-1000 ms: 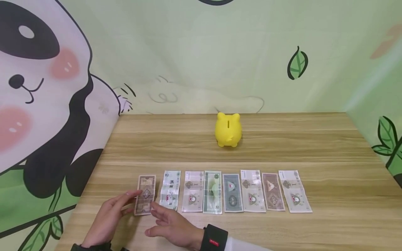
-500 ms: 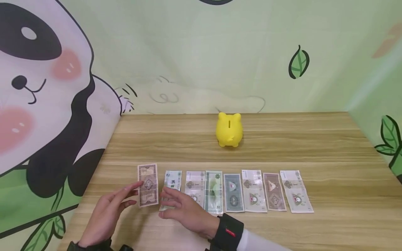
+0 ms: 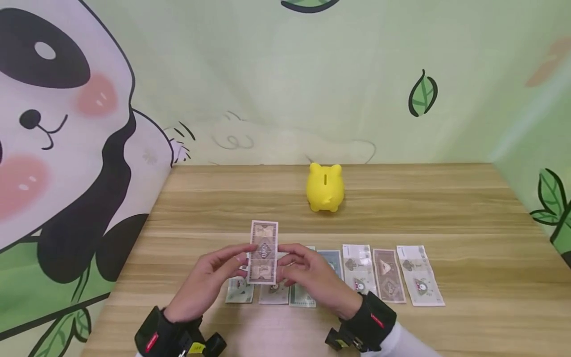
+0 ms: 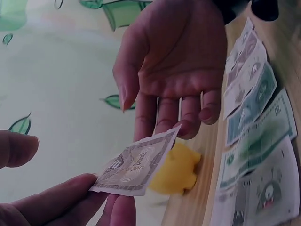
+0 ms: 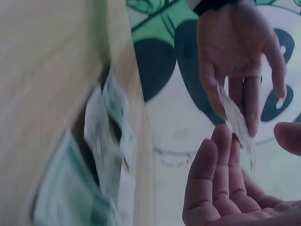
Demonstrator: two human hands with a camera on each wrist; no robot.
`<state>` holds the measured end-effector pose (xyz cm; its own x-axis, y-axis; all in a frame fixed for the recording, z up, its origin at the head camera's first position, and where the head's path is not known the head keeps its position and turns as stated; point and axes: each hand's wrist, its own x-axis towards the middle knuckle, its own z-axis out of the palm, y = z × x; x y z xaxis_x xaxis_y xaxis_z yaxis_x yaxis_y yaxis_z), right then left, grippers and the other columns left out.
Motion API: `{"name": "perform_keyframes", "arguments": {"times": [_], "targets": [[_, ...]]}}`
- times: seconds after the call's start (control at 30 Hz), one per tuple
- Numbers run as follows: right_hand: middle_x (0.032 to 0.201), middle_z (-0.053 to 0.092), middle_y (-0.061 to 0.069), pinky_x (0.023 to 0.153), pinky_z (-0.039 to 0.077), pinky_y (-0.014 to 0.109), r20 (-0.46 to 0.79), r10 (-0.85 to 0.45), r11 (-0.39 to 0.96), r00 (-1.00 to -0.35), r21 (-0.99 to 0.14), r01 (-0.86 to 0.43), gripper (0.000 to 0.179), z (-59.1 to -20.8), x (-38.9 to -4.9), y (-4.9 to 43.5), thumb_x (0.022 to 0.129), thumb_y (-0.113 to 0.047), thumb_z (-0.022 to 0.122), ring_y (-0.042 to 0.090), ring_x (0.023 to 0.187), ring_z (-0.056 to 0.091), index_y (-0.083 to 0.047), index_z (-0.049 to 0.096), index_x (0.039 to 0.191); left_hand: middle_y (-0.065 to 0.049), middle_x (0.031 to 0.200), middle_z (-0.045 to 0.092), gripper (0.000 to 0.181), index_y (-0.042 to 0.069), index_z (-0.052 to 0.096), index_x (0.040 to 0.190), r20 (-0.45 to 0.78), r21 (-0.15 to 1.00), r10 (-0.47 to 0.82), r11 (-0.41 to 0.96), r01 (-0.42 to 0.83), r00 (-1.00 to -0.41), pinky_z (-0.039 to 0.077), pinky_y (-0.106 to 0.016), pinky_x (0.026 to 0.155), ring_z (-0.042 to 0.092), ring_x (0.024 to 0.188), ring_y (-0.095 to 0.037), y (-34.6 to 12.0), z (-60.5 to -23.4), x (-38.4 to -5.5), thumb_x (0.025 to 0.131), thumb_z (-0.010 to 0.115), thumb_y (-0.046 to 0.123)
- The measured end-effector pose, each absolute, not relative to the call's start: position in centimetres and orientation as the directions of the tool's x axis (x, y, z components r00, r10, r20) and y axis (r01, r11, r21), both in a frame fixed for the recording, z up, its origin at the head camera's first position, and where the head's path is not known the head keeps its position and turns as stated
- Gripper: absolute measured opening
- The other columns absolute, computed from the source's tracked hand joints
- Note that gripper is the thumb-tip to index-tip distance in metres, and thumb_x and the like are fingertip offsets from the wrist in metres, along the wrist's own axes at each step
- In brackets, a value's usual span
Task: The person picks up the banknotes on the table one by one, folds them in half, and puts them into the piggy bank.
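**Brown note (image 3: pixel 263 255) raised, long axis near-to-far**

Brown note: in the air over the left part of a row of banknotes (image 3: pixel 359 270). Printed side faces the head camera; long axis runs away from the person, far short edge leaning very slightly right. In the left wrist view its face is tilted. Yellow piggy bank (image 3: pixel 325 189) stands farther off on the wooden table (image 3: pixel 424 208), slot visible.

Left hand (image 3: pixel 196 282): pinches the note's left edge between index finger (image 4: pixel 70 193) and a finger behind it; thumb (image 4: pixel 19 148) clear of the paper in the left wrist view. Right hand (image 3: pixel 323 280): fingers lightly bent, close together, tips touching the note's right side; thumb apart. Firmness of contact there: can't tell.

Pose: hands face each other, palms inward, forearms angled in from both sides. Black wristband (image 3: pixel 149 331) on left wrist, another black band (image 3: pixel 373 322) on right.
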<state>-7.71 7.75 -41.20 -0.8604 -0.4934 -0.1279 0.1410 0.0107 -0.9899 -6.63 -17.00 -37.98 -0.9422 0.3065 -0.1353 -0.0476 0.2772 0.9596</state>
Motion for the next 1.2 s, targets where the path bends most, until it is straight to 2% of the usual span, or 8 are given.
{"name": "perform_keyframes", "arguments": {"times": [0.1,0.23,0.47,0.67,0.8,0.97,1.07,1.2], "targets": [[0.115,0.067,0.019,0.089,0.059,0.038,-0.139,-0.465,0.042,-0.874,-0.99,0.135,0.05,-41.0,-8.2,9.5,0.102,-0.015,0.06,0.014,0.094,0.069,0.004,0.047,0.147,-0.014,0.152,0.057,0.04,0.007,0.061,0.143,-0.105,0.968,0.362,0.251,-0.011,-0.926,0.057,-0.027,0.097,0.059,0.131,-0.033,-15.5,-38.1,-7.3,0.109,0.053,0.026],[0.109,0.069,0.012,0.09,0.059,0.042,-0.146,-0.422,0.077,-0.895,-0.989,0.125,0.047,-40.6,-9.0,11.7,0.102,-0.016,0.062,0.016,0.093,0.069,0.006,0.051,0.142,-0.011,0.153,0.056,0.037,0.01,0.061,0.144,-0.063,0.977,0.401,0.211,0.026,-0.914,0.057,-0.028,0.098,0.057,0.135,-0.032,-13.3,-38.4,-8.1,0.109,0.053,0.021],[0.113,0.069,0.016,0.086,0.059,0.03,-0.115,-0.333,0.172,-0.936,-0.983,0.06,0.042,-38.6,-9.9,15.4,0.099,-0.016,0.068,0.015,0.094,0.07,0.003,0.059,0.135,-0.015,0.149,0.059,0.038,0.006,0.06,0.144,0.026,0.989,0.441,0.119,0.087,-0.897,0.059,-0.036,0.099,0.068,0.119,-0.031,-9.2,-38.2,-9.6,0.107,0.054,0.013],[0.115,0.069,0.016,0.088,0.059,0.031,-0.092,-0.282,0.22,-0.955,-0.975,0.029,0.04,-37.2,-10.4,17.6,0.099,-0.016,0.069,0.015,0.096,0.07,0.0,0.06,0.135,-0.016,0.149,0.059,0.039,0.005,0.06,0.144,0.067,0.994,0.45,0.043,0.097,-0.891,0.059,-0.04,0.099,0.072,0.114,-0.033,-6.5,-37.5,-10.6,0.106,0.055,0.012],[0.113,0.069,0.013,0.085,0.059,0.029,-0.076,-0.254,0.246,-0.964,-0.969,0.011,0.038,-36.8,-10.8,18.4,0.099,-0.015,0.067,0.015,0.094,0.07,-0.001,0.06,0.134,-0.012,0.148,0.061,0.038,0.01,0.062,0.143,0.067,0.995,0.444,0.041,0.095,-0.893,0.06,-0.037,0.098,0.072,0.114,-0.03,-5.1,-37.0,-11.2,0.105,0.057,0.014],[0.109,0.069,0.013,0.082,0.059,0.028,-0.054,-0.233,0.251,-0.971,-0.968,-0.006,0.034,-36.7,-11.0,18.7,0.099,-0.012,0.066,0.015,0.09,0.07,0.001,0.061,0.131,-0.01,0.146,0.062,0.037,0.009,0.064,0.14,0.129,0.988,0.43,0.02,0.152,-0.893,0.061,-0.034,0.094,0.073,0.113,-0.028,-3.6,-37.0,-12.0,0.104,0.06,0.013],[0.107,0.069,0.011,0.081,0.059,0.029,-0.053,-0.219,0.252,-0.974,-0.968,-0.004,0.034,-36.8,-10.9,18.8,0.1,-0.013,0.066,0.014,0.088,0.069,0.0,0.061,0.131,-0.006,0.144,0.063,0.038,0.013,0.064,0.139,0.134,0.985,0.416,0.044,0.167,-0.9,0.06,-0.033,0.089,0.072,0.107,-0.024,-3.1,-37.2,-12.3,0.102,0.063,0.012],[0.105,0.071,0.006,0.081,0.058,0.028,-0.055,-0.201,0.244,-0.978,-0.97,0.004,0.037,-36.8,-10.9,18.8,0.1,-0.014,0.067,0.012,0.087,0.069,-0.001,0.06,0.134,-0.006,0.133,0.065,0.04,0.019,0.065,0.138,0.105,0.984,0.389,0.095,0.153,-0.915,0.06,-0.031,0.082,0.07,0.099,-0.017,-2.9,-37.4,-12.6,0.099,0.066,0.009]]}}
